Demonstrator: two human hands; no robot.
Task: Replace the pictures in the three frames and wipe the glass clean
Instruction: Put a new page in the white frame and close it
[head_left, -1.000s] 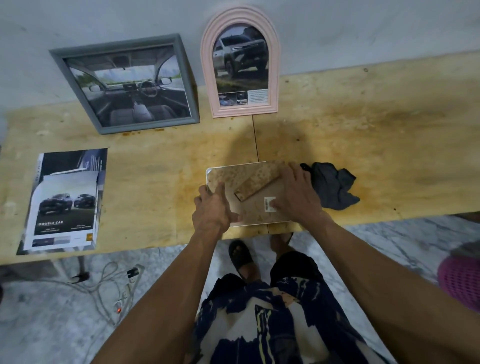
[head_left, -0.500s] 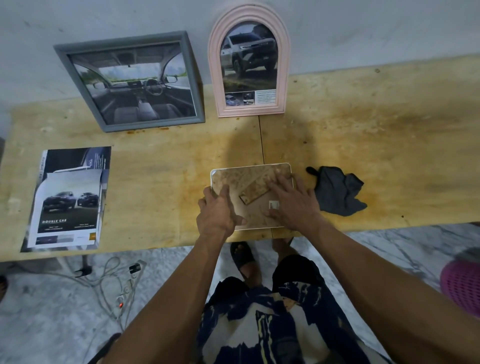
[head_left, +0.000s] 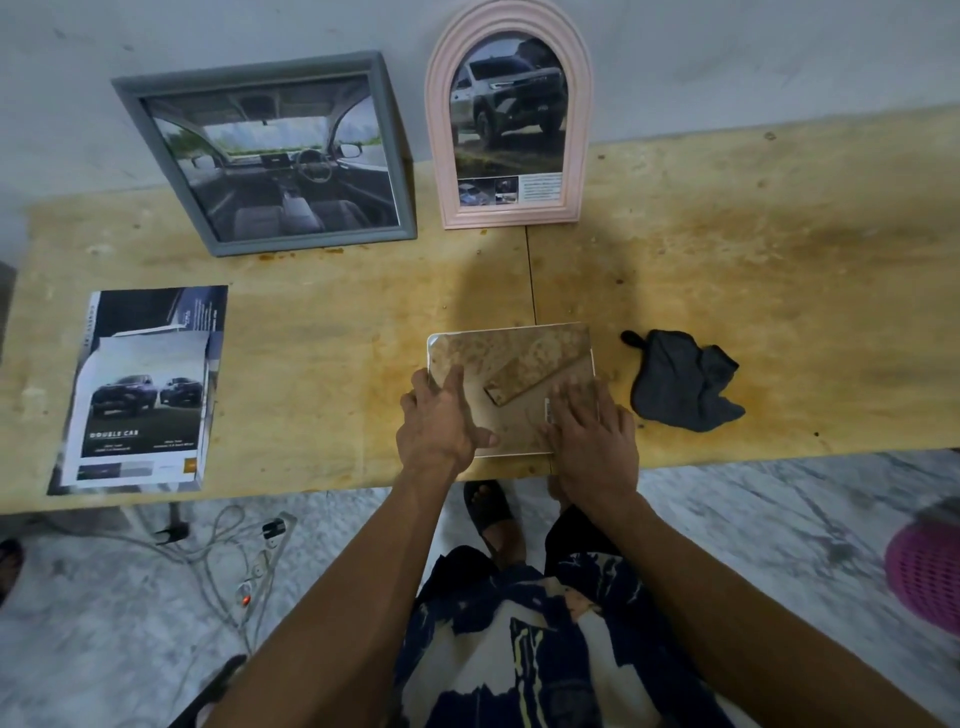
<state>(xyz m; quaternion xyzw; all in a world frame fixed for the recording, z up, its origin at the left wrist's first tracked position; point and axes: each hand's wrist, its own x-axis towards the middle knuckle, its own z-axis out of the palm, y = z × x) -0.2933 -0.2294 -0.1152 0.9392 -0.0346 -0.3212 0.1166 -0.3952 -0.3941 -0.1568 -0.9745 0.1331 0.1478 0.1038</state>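
Observation:
A small white-edged frame lies face down near the table's front edge, its brown backing board and fold-out stand showing. My left hand rests flat on its left part, fingers spread. My right hand presses flat on its lower right corner. A dark grey cloth lies crumpled just right of the frame. A grey square frame with a car-interior picture and a pink arched frame with a truck picture lean against the wall.
A stack of car brochure pages lies at the table's left front. The wooden table has stained bare wood on the right. Cables and a power strip lie on the floor, with a pink basket at far right.
My right hand slid from the frame's upper right, next to the cloth, down to its lower right corner. The left hand stayed on the left side. The view moved closer.

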